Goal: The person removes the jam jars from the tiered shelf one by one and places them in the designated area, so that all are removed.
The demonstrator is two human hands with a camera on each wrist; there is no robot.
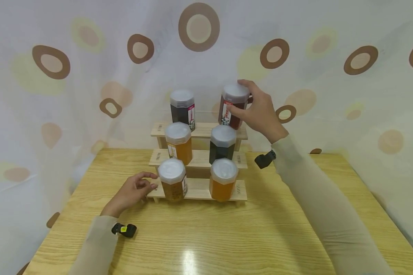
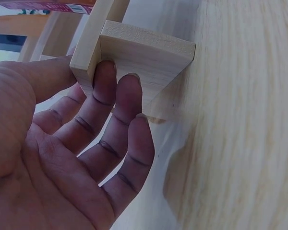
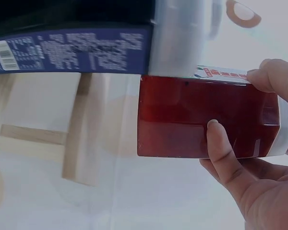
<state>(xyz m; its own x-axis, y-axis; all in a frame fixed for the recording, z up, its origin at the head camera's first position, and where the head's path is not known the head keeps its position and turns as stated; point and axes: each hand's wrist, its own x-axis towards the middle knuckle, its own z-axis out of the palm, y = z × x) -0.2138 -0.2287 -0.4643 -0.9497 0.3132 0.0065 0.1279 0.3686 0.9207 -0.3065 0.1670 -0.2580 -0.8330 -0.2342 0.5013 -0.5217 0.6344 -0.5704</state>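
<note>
My right hand [image 1: 260, 110] grips a dark red jar [image 3: 197, 120] with a frosted lid, thumb on its label side and fingers round the other side. In the right wrist view, a gap shows between the jar's base and the top step [image 3: 81, 134] of a wooden rack. My left hand [image 1: 132, 193] holds the left end of the rack's bottom step [image 1: 199, 187]; in the left wrist view, the thumb and fingertips pinch the board's end [image 2: 89, 48]. Nearest this hand on the rack stands a brown-amber jar [image 1: 173, 183].
A dark jar [image 1: 182, 109] stands on the top step's left. The middle step carries an amber jar [image 1: 180, 143] and a black jar [image 1: 221, 145]. An orange jar [image 1: 223, 181] sits at the bottom right. Behind the wooden table [image 1: 199, 236] hangs a patterned cloth [image 1: 234, 23].
</note>
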